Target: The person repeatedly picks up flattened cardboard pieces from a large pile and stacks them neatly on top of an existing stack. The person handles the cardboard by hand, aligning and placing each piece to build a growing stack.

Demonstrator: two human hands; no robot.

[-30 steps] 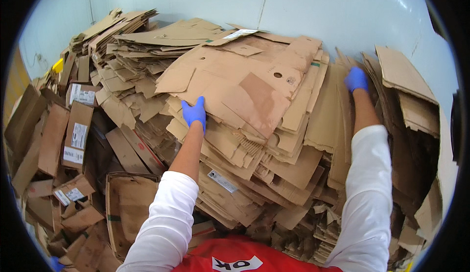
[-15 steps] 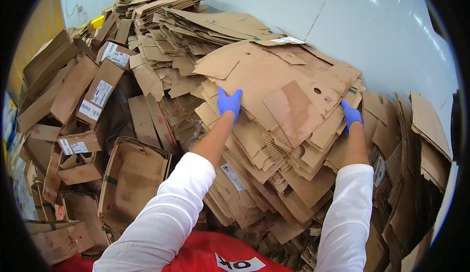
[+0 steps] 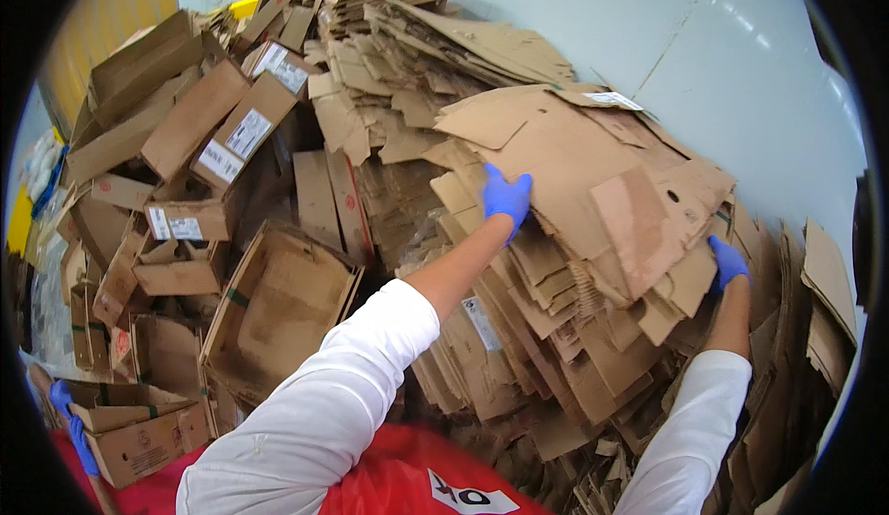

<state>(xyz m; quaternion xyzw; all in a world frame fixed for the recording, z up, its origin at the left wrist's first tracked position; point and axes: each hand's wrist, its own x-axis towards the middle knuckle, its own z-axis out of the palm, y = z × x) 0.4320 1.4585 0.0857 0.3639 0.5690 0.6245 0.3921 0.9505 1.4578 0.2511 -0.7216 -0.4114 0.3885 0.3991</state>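
Observation:
A tall stack of flattened cardboard boxes (image 3: 593,158) leans in front of me, its top sheet brown and stained with a small round hole. My left hand (image 3: 507,198), in a blue glove, grips the left edge of the upper sheets; some of its fingers are hidden. On the opposite side my right hand (image 3: 729,263), gloved the same, is closed around the right edge of these sheets, its fingertips partly out of sight. Below my hands, many more flattened layers slant downward, one bearing a white label (image 3: 482,323).
Loose open cartons (image 3: 278,316) heap up on the left, several with white labels. Another person's blue-gloved hands (image 3: 76,430) hold a small carton (image 3: 148,441) at the lower left. A pale wall (image 3: 722,80) stands behind. Upright cardboard sheets (image 3: 829,283) lean at the right.
The view has swung left, so the pile appears farther right. My right hand has slid slightly nearer along the sheets' edge. Another person's gloved hands have come into view.

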